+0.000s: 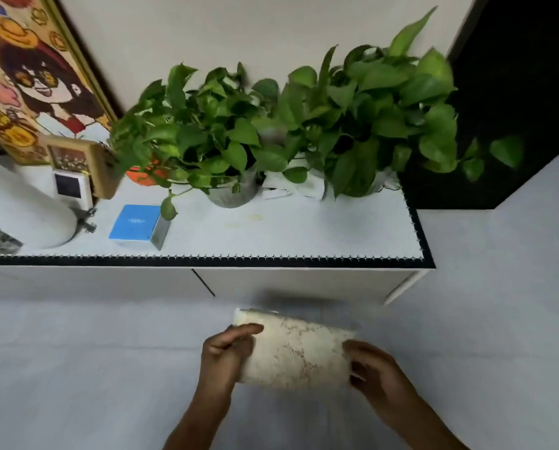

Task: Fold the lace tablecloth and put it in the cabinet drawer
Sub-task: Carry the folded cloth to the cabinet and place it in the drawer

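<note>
The fingers [244, 331] of the left hand [224, 355] are curled over the left end of the folded lace tablecloth [296, 350], with the thumb hidden behind the cloth, so that end is gripped. The right hand [373, 375] is closed on the right end of the tablecloth, its fingers bent round the edge. The tablecloth is seen as a compact cream bundle, slightly blurred, held up between the two hands above the pale floor [76, 368]. It is held just in front of the white cabinet [287, 284], below the cabinet's front face, and is not touching it. A dark seam is seen on the cabinet front, left of the tablecloth; whether a drawer is there cannot be told. The cabinet top is covered by a white cloth with a dark trimmed edge [206, 262]. On that top, directly behind the tablecloth, leafy green plants [287, 125] are stood against the wall. A blue box [136, 226] is placed to the left of the plants, near the front edge. Farther left a white rounded object [21, 203] and a small framed item [76, 164] are found, with a colourful picture [28, 69] leaned against the wall behind them.
</note>
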A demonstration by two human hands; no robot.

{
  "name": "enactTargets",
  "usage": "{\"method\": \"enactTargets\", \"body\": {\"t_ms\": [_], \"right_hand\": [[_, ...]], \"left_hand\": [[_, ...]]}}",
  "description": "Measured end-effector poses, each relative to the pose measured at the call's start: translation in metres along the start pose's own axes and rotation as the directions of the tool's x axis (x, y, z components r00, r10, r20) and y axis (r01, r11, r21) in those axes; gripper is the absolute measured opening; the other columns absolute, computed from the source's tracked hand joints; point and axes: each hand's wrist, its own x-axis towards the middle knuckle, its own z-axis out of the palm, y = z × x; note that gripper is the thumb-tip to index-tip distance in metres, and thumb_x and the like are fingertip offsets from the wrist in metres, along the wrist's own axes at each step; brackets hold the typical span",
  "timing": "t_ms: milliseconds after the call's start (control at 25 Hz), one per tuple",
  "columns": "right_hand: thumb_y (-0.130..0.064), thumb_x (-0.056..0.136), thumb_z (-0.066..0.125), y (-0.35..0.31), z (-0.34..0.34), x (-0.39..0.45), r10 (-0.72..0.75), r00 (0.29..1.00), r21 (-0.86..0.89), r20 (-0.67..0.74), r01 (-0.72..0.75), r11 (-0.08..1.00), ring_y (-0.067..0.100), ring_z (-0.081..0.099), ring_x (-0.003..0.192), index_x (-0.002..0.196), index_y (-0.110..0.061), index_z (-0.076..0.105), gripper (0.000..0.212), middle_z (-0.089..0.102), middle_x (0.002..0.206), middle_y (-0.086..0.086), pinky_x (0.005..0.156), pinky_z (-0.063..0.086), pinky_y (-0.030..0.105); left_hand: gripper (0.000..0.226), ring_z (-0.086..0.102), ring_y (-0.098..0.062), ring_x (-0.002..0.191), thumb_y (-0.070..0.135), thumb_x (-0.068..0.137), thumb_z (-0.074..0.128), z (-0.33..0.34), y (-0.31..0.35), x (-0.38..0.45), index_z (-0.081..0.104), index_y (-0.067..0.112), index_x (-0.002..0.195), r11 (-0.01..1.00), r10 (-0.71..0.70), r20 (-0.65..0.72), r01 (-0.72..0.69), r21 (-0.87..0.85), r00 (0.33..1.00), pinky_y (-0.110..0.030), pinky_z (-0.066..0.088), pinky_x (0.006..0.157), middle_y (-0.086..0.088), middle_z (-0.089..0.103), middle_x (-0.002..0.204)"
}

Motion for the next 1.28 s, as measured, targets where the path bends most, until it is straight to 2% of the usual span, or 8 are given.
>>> {"method": "enactTargets", "body": {"t_ms": [320, 640, 760, 880, 1000, 1120, 1160, 1280], "right_hand": [[-0.01, 0.058, 0.063, 0.001, 0.04, 0.143, -0.056, 0.997, 0.407, 0.06, 0.027, 0.913, 0.022, 0.031, 0.053, 0.061, -0.019, 0.041, 0.024, 0.036, 0.055, 0.004, 0.056, 0.033, 0.03], [-0.013, 0.077, 0.048, 0.021, 0.046, 0.181, -0.043, 0.999, 0.507, 0.01, 0.032, 0.861, 0.022, 0.039, 0.057, 0.057, -0.02, 0.043, 0.021, 0.039, 0.057, 0.005, 0.063, 0.033, 0.032], [-0.015, 0.087, 0.045, 0.033, 0.04, 0.147, 0.034, 0.999, 0.254, -0.008, -0.031, 0.967, 0.017, 0.041, 0.043, 0.067, -0.015, 0.047, 0.02, 0.047, 0.049, 0.002, 0.053, 0.03, 0.028], [-0.032, 0.096, 0.053, 0.052, 0.02, 0.066, 0.225, 0.957, -0.405, 0.183, -0.135, 0.905, 0.022, 0.056, 0.059, 0.095, -0.008, 0.061, 0.026, 0.068, 0.085, 0.011, 0.051, 0.04, 0.027], [-0.032, 0.088, 0.069, 0.027, 0.002, -0.012, -0.051, 0.862, -0.383, 0.504, 0.276, 0.881, 0.027, 0.065, 0.068, 0.106, -0.007, 0.069, 0.031, 0.074, 0.094, 0.02, 0.055, 0.052, 0.03], [-0.034, 0.089, 0.061, -0.03, -0.005, -0.053, -0.687, 0.659, -0.483, 0.308, 0.73, 0.484, 0.01, 0.065, 0.074, 0.1, -0.019, 0.07, 0.02, 0.072, 0.085, 0.0, 0.065, 0.05, 0.015], [-0.034, 0.092, 0.055, -0.043, -0.004, -0.053, -0.722, 0.62, -0.706, 0.308, 0.658, 0.263, 0.005, 0.062, 0.081, 0.101, -0.028, 0.066, 0.015, 0.069, 0.09, -0.01, 0.068, 0.046, 0.012], [-0.039, 0.1, 0.034, -0.038, -0.001, -0.033, -0.485, 0.836, -0.962, 0.258, 0.173, -0.214, 0.011, 0.06, 0.088, 0.1, -0.029, 0.057, 0.024, 0.066, 0.094, -0.011, 0.069, 0.04, 0.026]], "left_hand": [[0.049, 0.059, 0.005, 0.058, -0.016, 0.077, 0.051, -0.068, 0.015, 0.056, 0.081, 0.022, 0.071, 0.969, 0.246, -0.149, -0.245, 0.024, 0.958, -0.009, 0.041, 0.047, 0.013, 0.072, 0.069], [0.047, 0.055, -0.011, 0.06, -0.012, 0.069, 0.044, -0.067, 0.036, 0.029, 0.079, 0.018, 0.076, 0.953, 0.131, -0.18, -0.174, -0.249, 0.975, -0.027, 0.041, 0.061, 0.006, 0.057, 0.058], [0.047, 0.054, -0.016, 0.067, -0.012, 0.068, 0.043, -0.055, 0.046, 0.038, 0.079, 0.017, 0.075, 0.943, 0.13, -0.136, -0.165, -0.288, 0.982, -0.029, 0.041, 0.065, 0.002, 0.058, 0.061], [0.047, 0.059, -0.015, 0.069, -0.01, 0.067, 0.045, -0.035, 0.054, 0.046, 0.08, 0.019, 0.079, 0.945, 0.126, -0.061, -0.138, -0.296, 0.99, -0.026, 0.046, 0.065, 0.0, 0.06, 0.068], [0.046, 0.065, -0.013, 0.075, -0.006, 0.064, 0.049, -0.012, 0.052, 0.059, 0.08, 0.02, 0.086, 0.975, 0.071, 0.017, -0.065, -0.211, 0.997, -0.027, 0.052, 0.072, 0.005, 0.071, 0.076], [0.047, 0.065, -0.025, 0.089, -0.004, 0.063, 0.046, 0.01, 0.039, 0.07, 0.08, 0.017, 0.088, 0.985, -0.101, 0.046, 0.106, -0.139, 0.994, -0.033, 0.053, 0.077, -0.003, 0.074, 0.096], [0.046, 0.065, -0.027, 0.088, -0.004, 0.064, 0.045, 0.014, 0.033, 0.071, 0.079, 0.017, 0.086, 0.976, -0.162, 0.053, 0.168, -0.138, 0.985, -0.032, 0.054, 0.071, -0.006, 0.073, 0.097], [0.046, 0.064, -0.03, 0.08, -0.002, 0.061, 0.043, 0.015, 0.017, 0.075, 0.079, 0.016, 0.083, 0.946, -0.281, 0.064, 0.288, -0.149, 0.958, -0.031, 0.056, 0.063, -0.01, 0.072, 0.093]]}}
